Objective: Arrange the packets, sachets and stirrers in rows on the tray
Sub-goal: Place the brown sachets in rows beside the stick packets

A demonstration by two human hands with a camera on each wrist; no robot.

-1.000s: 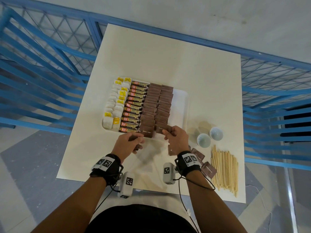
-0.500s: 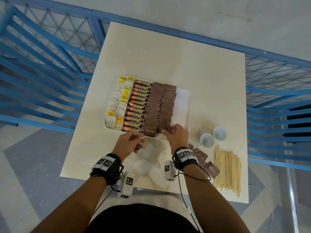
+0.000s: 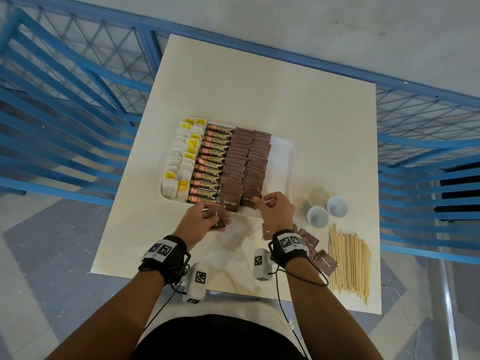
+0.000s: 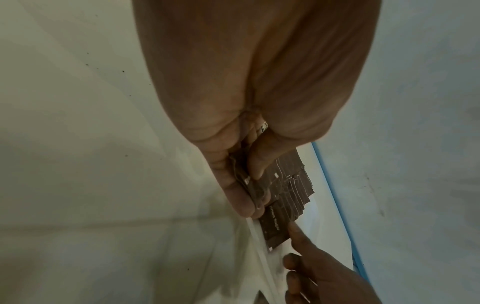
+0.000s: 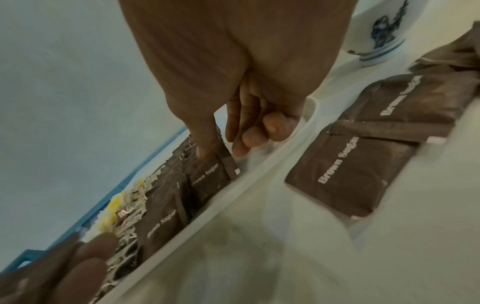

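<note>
A white tray holds rows of tea bags, coffee sticks and two rows of brown sugar sachets. My left hand hovers just in front of the tray's near edge and grips a small stack of brown sugar sachets. At the near end of the right brown row, my right hand pinches the nearest sachet between thumb and index finger, its other fingers curled. That sachet lies against the tray's near rim.
Loose brown sugar sachets lie on the table under and right of my right wrist. A bundle of wooden stirrers lies further right, with two small white cups behind it. The tray's right strip is bare. Blue railings surround the table.
My right hand has kept to the near end of the right brown row, with the sachet now lying lower in the row. My left hand has turned its stack more into view.
</note>
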